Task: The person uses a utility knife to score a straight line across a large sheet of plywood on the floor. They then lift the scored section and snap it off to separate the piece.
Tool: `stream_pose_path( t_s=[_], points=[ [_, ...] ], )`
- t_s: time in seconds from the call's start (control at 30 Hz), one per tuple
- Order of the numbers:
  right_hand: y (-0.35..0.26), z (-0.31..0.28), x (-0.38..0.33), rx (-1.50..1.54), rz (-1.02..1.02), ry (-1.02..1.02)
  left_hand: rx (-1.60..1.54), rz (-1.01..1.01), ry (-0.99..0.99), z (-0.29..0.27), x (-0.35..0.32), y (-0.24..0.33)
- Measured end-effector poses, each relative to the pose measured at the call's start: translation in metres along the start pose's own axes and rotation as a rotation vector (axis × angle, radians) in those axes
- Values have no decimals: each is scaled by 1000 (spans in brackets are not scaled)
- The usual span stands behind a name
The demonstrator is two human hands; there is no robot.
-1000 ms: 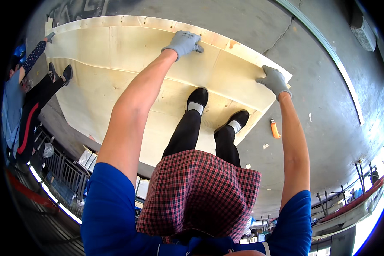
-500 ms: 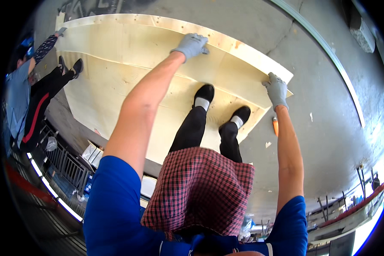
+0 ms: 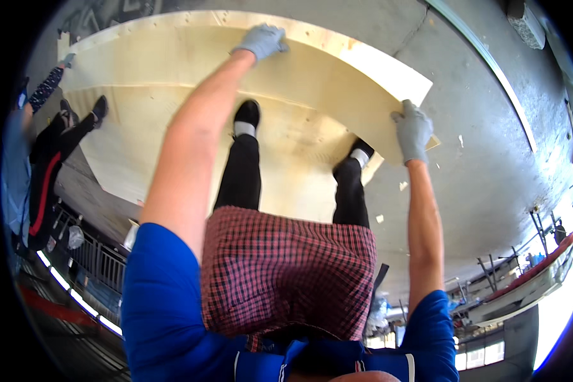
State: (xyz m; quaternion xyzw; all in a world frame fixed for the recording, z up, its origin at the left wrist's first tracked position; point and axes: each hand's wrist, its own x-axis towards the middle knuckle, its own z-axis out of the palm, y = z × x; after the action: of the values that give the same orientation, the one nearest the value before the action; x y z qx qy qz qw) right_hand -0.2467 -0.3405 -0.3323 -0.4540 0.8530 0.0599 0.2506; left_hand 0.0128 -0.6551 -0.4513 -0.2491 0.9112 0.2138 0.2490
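Observation:
A large pale plywood sheet [image 3: 172,57] stretches across the upper view, its near part bent up and bowed over another pale sheet [image 3: 286,172] on the floor. Along its far side runs a board strip [image 3: 325,39] with nail-like dots. My left hand [image 3: 260,42], in a grey glove, is closed on the plywood near the strip. My right hand [image 3: 415,132], gloved too, grips the sheet's right end, fingers wrapped over it. At the far left a co-worker's gloved hand [image 3: 68,60] touches the sheet's left end.
My black shoes [image 3: 247,114] stand on the lower sheet, the right one partly covered by the raised plywood. A co-worker in dark trousers [image 3: 44,184] stands at the left. A long metal strip [image 3: 490,70] lies on the grey floor at right, near a concrete block [image 3: 525,25].
The plywood's right part has been raised and bows more, now covering part of my right shoe. My left hand has shifted left and away, and my left foot has stepped left.

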Motion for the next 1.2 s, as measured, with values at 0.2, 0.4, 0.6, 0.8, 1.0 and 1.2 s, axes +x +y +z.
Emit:
stream_pose_path(
  t_s=[0.2,0.4,0.6,0.8,1.0,1.2],
  points=[
    [10,-13,63,-132,-88,-178,-45,16,-47,7,30,11],
    [-144,64,144,57,-271,-217,-89,61,-64,-2,40,13],
    [-209,89,166,65,-219,-17,-264,104,-121,-6,48,-53],
    [-215,90,158,126,-153,29,80,-98,-265,-32,2,-138],
    [-220,65,116,132,-136,79,-122,-99,-43,-36,-29,-121],
    [-222,57,94,96,-93,81,-180,-42,113,-22,-43,-127]
  ],
)
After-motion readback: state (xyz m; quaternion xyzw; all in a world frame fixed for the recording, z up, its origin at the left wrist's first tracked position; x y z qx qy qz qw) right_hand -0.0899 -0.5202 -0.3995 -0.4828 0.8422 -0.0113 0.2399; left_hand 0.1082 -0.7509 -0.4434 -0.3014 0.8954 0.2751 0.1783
